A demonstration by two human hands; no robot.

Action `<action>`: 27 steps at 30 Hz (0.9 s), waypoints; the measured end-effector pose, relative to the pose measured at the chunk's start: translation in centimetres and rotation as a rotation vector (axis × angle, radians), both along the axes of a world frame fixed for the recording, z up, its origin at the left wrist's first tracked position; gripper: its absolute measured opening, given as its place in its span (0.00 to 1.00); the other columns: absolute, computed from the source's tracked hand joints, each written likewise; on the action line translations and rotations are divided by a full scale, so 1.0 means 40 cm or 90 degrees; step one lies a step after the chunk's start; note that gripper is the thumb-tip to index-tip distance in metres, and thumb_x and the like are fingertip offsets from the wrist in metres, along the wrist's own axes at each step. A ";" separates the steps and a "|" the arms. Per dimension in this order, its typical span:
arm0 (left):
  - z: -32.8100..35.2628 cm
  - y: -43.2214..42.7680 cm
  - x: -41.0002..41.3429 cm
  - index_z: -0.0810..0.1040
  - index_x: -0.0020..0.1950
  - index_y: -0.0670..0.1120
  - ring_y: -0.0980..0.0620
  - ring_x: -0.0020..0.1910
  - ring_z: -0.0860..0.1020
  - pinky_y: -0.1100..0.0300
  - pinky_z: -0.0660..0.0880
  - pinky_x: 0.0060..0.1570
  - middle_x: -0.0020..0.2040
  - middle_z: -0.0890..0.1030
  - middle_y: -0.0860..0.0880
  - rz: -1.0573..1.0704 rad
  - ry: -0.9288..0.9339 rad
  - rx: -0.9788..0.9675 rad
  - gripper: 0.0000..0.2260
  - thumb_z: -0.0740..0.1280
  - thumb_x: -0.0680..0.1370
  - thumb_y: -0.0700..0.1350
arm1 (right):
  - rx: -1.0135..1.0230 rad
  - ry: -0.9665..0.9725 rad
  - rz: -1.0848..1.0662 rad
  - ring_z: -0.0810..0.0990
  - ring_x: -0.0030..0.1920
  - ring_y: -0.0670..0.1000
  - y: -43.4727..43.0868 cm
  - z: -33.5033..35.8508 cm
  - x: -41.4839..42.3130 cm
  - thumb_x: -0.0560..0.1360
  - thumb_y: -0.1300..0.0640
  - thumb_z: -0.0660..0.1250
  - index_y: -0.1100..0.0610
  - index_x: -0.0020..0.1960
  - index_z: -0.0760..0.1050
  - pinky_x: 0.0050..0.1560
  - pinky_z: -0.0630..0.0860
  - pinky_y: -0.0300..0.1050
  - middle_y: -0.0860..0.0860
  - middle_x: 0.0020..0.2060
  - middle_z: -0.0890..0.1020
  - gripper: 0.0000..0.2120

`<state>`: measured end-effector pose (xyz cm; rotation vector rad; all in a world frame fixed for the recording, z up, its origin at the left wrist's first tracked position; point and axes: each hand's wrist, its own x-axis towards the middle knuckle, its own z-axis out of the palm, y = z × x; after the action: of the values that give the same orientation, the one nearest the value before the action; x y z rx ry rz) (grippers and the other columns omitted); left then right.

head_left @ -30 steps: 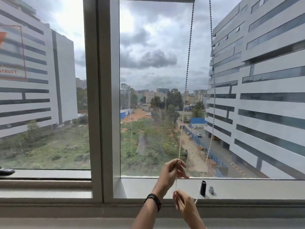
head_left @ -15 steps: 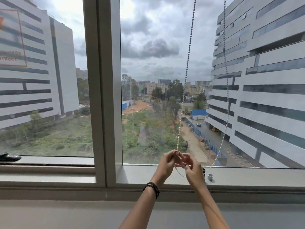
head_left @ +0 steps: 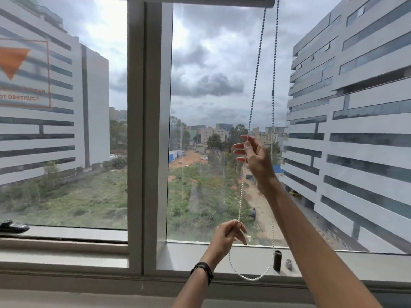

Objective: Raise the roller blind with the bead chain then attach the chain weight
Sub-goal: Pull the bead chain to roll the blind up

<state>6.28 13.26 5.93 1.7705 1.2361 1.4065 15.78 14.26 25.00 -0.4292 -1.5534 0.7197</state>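
The right hand (head_left: 253,155) is raised in front of the right pane, thumb and forefinger pinched on the left strand of the bead chain (head_left: 255,70), the other fingers spread. The left hand (head_left: 229,235) is lower, just above the window sill (head_left: 200,256), pinching the same strand lightly; a dark wristband (head_left: 203,270) circles its wrist. Below the left hand the chain loops down past the front edge of the sill and rises again as the right strand. The roller blind (head_left: 259,1) is rolled to the top edge of the window frame (head_left: 146,130). A black cylindrical chain weight (head_left: 277,260) stands upright on the sill, just beside a small grey cap (head_left: 288,263). A black latch handle (head_left: 13,226) lies at the sill's left end.
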 end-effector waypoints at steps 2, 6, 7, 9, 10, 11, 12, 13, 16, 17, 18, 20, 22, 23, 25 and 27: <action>0.008 0.005 -0.013 0.77 0.43 0.42 0.63 0.31 0.80 0.70 0.71 0.37 0.38 0.83 0.33 -0.002 0.022 0.009 0.14 0.54 0.83 0.39 | 0.011 0.013 -0.004 0.80 0.41 0.48 0.003 0.041 -0.010 0.81 0.65 0.53 0.65 0.62 0.69 0.35 0.77 0.32 0.58 0.48 0.80 0.12; 0.022 0.020 -0.042 0.77 0.44 0.42 0.62 0.33 0.81 0.72 0.72 0.38 0.40 0.83 0.32 0.012 0.064 0.026 0.13 0.55 0.82 0.39 | 0.030 0.014 -0.012 0.79 0.38 0.48 0.012 0.090 -0.023 0.80 0.66 0.53 0.66 0.62 0.69 0.33 0.77 0.33 0.55 0.41 0.79 0.13; 0.028 0.026 -0.050 0.77 0.43 0.42 0.59 0.35 0.82 0.69 0.74 0.40 0.39 0.83 0.33 0.027 0.080 0.025 0.13 0.56 0.82 0.39 | 0.041 0.003 -0.023 0.78 0.37 0.48 0.015 0.093 -0.028 0.80 0.67 0.53 0.67 0.61 0.70 0.33 0.77 0.33 0.53 0.39 0.79 0.12; 0.047 0.040 -0.070 0.78 0.43 0.41 0.49 0.39 0.83 0.59 0.78 0.46 0.39 0.85 0.36 0.065 0.125 0.017 0.13 0.56 0.82 0.38 | 0.072 -0.023 -0.054 0.78 0.34 0.45 0.024 0.092 -0.034 0.79 0.69 0.53 0.68 0.58 0.72 0.31 0.76 0.33 0.52 0.37 0.78 0.12; 0.059 0.047 -0.081 0.79 0.44 0.40 0.46 0.42 0.84 0.58 0.78 0.47 0.40 0.85 0.37 0.079 0.150 0.011 0.13 0.56 0.82 0.37 | 0.092 -0.033 -0.073 0.78 0.32 0.43 0.029 0.089 -0.035 0.79 0.71 0.53 0.69 0.56 0.73 0.30 0.75 0.32 0.53 0.35 0.78 0.12; 0.073 0.054 -0.090 0.79 0.45 0.39 0.45 0.43 0.84 0.60 0.77 0.46 0.41 0.85 0.37 0.085 0.172 0.002 0.13 0.56 0.81 0.37 | 0.113 -0.043 -0.089 0.77 0.29 0.41 0.034 0.087 -0.035 0.78 0.73 0.52 0.69 0.55 0.74 0.29 0.74 0.32 0.53 0.34 0.78 0.13; 0.091 0.060 -0.099 0.79 0.46 0.38 0.45 0.43 0.83 0.62 0.77 0.43 0.42 0.85 0.37 0.086 0.187 -0.009 0.13 0.56 0.81 0.37 | 0.133 -0.053 -0.102 0.76 0.27 0.40 0.039 0.086 -0.035 0.76 0.75 0.52 0.70 0.53 0.74 0.28 0.73 0.31 0.55 0.33 0.78 0.13; 0.108 0.064 -0.106 0.79 0.48 0.38 0.46 0.41 0.83 0.65 0.75 0.42 0.44 0.85 0.36 0.081 0.191 -0.019 0.12 0.56 0.81 0.37 | 0.150 -0.062 -0.110 0.76 0.26 0.39 0.043 0.086 -0.034 0.76 0.76 0.52 0.70 0.51 0.74 0.27 0.71 0.30 0.56 0.33 0.78 0.14; 0.172 0.060 -0.116 0.75 0.58 0.39 0.56 0.40 0.79 0.71 0.74 0.41 0.49 0.83 0.37 0.044 0.124 -0.031 0.09 0.58 0.82 0.39 | 0.185 -0.074 -0.123 0.76 0.26 0.39 0.056 0.085 -0.031 0.75 0.77 0.52 0.71 0.49 0.75 0.26 0.70 0.29 0.55 0.33 0.77 0.13; 0.198 0.054 -0.116 0.73 0.61 0.40 0.58 0.41 0.78 0.72 0.73 0.40 0.50 0.82 0.40 0.034 0.074 -0.024 0.10 0.58 0.82 0.39 | 0.189 -0.073 -0.127 0.76 0.26 0.39 0.061 0.084 -0.029 0.75 0.76 0.52 0.70 0.48 0.75 0.26 0.71 0.29 0.54 0.32 0.77 0.13; 0.225 0.048 -0.114 0.72 0.62 0.41 0.57 0.43 0.78 0.71 0.73 0.41 0.50 0.81 0.42 0.029 0.018 -0.009 0.10 0.58 0.82 0.40 | 0.190 -0.071 -0.129 0.77 0.27 0.39 0.065 0.082 -0.027 0.76 0.76 0.53 0.70 0.48 0.74 0.27 0.72 0.29 0.53 0.32 0.76 0.12; 0.291 0.038 -0.107 0.72 0.62 0.42 0.55 0.47 0.78 0.66 0.74 0.45 0.51 0.80 0.44 0.028 -0.076 0.041 0.10 0.57 0.82 0.41 | 0.188 -0.072 -0.128 0.77 0.28 0.40 0.074 0.080 -0.021 0.76 0.74 0.54 0.69 0.49 0.74 0.28 0.72 0.30 0.51 0.32 0.76 0.11; 0.370 0.028 -0.096 0.73 0.60 0.44 0.53 0.49 0.78 0.63 0.74 0.49 0.52 0.80 0.45 0.022 -0.113 0.095 0.10 0.57 0.82 0.42 | 0.184 -0.080 -0.120 0.76 0.28 0.43 0.080 0.081 -0.015 0.77 0.74 0.54 0.68 0.49 0.74 0.27 0.72 0.31 0.52 0.32 0.77 0.10; 0.412 0.024 -0.088 0.73 0.60 0.44 0.53 0.49 0.78 0.63 0.74 0.49 0.53 0.80 0.45 0.016 -0.117 0.121 0.10 0.56 0.82 0.42 | 0.185 -0.086 -0.118 0.75 0.29 0.47 0.083 0.083 -0.013 0.77 0.74 0.55 0.68 0.48 0.74 0.27 0.72 0.31 0.52 0.32 0.77 0.10; 0.496 0.019 -0.073 0.73 0.60 0.43 0.52 0.49 0.78 0.64 0.75 0.48 0.55 0.79 0.43 0.006 -0.117 0.168 0.10 0.56 0.82 0.41 | 0.189 -0.089 -0.113 0.75 0.28 0.50 0.086 0.087 -0.008 0.76 0.74 0.55 0.65 0.46 0.74 0.27 0.72 0.32 0.53 0.31 0.76 0.11; 0.574 0.013 -0.055 0.72 0.62 0.39 0.48 0.51 0.77 0.61 0.75 0.49 0.57 0.78 0.37 0.006 -0.110 0.215 0.12 0.55 0.83 0.41 | 0.199 -0.089 -0.115 0.74 0.27 0.46 0.087 0.088 -0.003 0.76 0.74 0.55 0.62 0.44 0.73 0.26 0.72 0.32 0.52 0.30 0.76 0.12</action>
<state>4.08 13.77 28.89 1.8105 0.9603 1.8163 15.66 17.73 28.52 -0.3858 -1.6986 0.3050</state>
